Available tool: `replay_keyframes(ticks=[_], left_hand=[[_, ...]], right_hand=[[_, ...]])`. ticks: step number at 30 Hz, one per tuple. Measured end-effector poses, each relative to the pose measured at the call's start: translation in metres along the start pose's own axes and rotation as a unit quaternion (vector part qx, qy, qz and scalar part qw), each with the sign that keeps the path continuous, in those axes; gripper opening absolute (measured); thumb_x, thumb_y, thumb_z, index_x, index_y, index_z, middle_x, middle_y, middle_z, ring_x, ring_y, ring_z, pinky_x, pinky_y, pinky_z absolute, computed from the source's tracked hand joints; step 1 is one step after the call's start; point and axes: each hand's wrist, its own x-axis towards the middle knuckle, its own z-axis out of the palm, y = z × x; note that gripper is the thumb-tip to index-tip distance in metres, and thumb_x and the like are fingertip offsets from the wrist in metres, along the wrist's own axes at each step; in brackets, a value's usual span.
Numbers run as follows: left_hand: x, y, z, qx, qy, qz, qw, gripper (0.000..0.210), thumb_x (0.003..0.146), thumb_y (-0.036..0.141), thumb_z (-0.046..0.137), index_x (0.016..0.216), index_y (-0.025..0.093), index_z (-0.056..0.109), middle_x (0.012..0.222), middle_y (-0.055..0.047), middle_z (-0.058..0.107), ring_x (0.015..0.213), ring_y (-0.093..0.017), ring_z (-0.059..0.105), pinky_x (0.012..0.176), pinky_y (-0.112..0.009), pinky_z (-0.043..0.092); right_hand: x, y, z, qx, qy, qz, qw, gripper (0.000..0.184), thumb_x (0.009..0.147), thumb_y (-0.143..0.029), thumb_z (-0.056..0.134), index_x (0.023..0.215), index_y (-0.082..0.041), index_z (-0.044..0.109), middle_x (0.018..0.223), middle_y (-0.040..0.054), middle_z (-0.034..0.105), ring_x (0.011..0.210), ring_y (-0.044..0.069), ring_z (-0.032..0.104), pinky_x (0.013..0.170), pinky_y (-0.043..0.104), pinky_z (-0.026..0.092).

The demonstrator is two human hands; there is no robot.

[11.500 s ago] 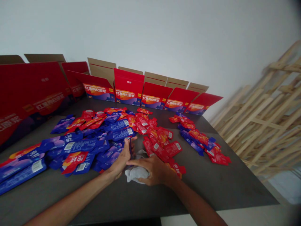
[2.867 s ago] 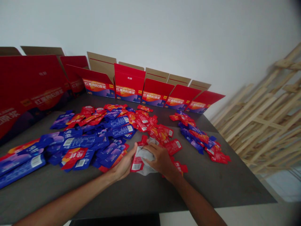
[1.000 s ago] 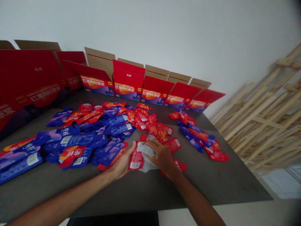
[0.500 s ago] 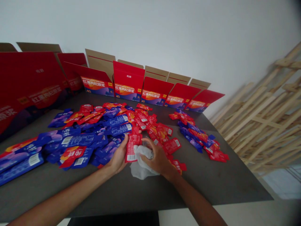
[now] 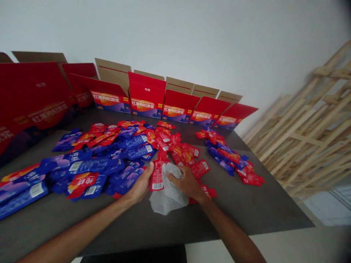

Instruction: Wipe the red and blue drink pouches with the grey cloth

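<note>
In the head view my left hand (image 5: 142, 185) grips a red drink pouch (image 5: 157, 175) by its left edge, barcode side up. My right hand (image 5: 188, 182) is closed on a thin white cloth (image 5: 170, 195) and presses it against the pouch's right side. The cloth's loose end hangs below the pouch, over the grey table (image 5: 131, 228). Left of my hands lies a heap of blue pouches (image 5: 90, 166) mixed with red ones. Just beyond and to the right is a pile of red pouches (image 5: 189, 155).
Open red cartons (image 5: 146, 96) with raised flaps line the back of the table, and a larger red carton (image 5: 35, 98) stands at the left. A row of red and blue pouches (image 5: 229, 155) lies at the right. Wooden frames (image 5: 309, 135) lean beyond the right edge.
My right hand has brought the cloth up over the right part of the red pouch, with its fingers now closed more tightly. The view has shifted slightly.
</note>
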Motion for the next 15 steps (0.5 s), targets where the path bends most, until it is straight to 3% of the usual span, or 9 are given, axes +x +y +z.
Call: replay_keyframes(ticks=[2,5,9,12,15], left_hand=[[0.004,-0.002,-0.004,0.017,-0.016,0.034,0.999,0.055,0.092,0.053,0.049,0.136,0.019,0.054,0.125,-0.011,0.065,0.111,-0.024,0.06,0.095,-0.037,0.044],[0.007,-0.006,-0.008,0.07,-0.024,0.069,0.995,0.048,0.094,0.049,0.049,0.132,0.02,0.055,0.115,-0.009,0.064,0.098,-0.019,0.059,0.081,-0.029,0.045],[0.006,-0.018,-0.011,0.131,-0.038,0.033,0.99,0.046,0.094,0.049,0.047,0.128,0.018,0.055,0.099,-0.007,0.061,0.083,-0.017,0.057,0.068,-0.028,0.041],[0.003,-0.026,-0.012,0.2,-0.087,0.021,0.976,0.049,0.095,0.052,0.044,0.128,0.018,0.054,0.09,-0.006,0.061,0.076,-0.016,0.055,0.065,-0.028,0.038],[-0.001,-0.029,-0.012,0.265,-0.127,0.02,0.956,0.048,0.098,0.049,0.036,0.13,0.018,0.052,0.086,-0.005,0.061,0.075,-0.016,0.054,0.067,-0.029,0.038]], right_hand=[[0.005,0.007,-0.015,0.018,0.022,0.035,0.999,0.029,0.083,-0.044,0.065,0.07,-0.018,0.066,0.066,0.0002,0.065,0.055,0.013,0.055,0.05,0.023,0.04],[0.021,0.022,-0.053,0.061,0.12,0.115,0.984,0.033,0.076,-0.05,0.071,0.077,-0.017,0.069,0.069,0.0018,0.068,0.057,0.015,0.059,0.052,0.024,0.045],[0.058,0.042,-0.123,0.142,0.267,0.185,0.935,0.027,0.075,-0.04,0.074,0.085,-0.015,0.071,0.07,0.0039,0.071,0.061,0.018,0.065,0.054,0.025,0.051],[0.091,0.052,-0.171,0.143,0.31,0.205,0.917,0.021,0.083,-0.028,0.067,0.095,-0.012,0.069,0.067,0.0046,0.07,0.059,0.017,0.065,0.054,0.026,0.052],[0.115,0.06,-0.202,0.131,0.34,0.227,0.903,0.022,0.088,-0.026,0.065,0.1,-0.007,0.066,0.076,0.0076,0.07,0.066,0.017,0.065,0.06,0.028,0.054]])
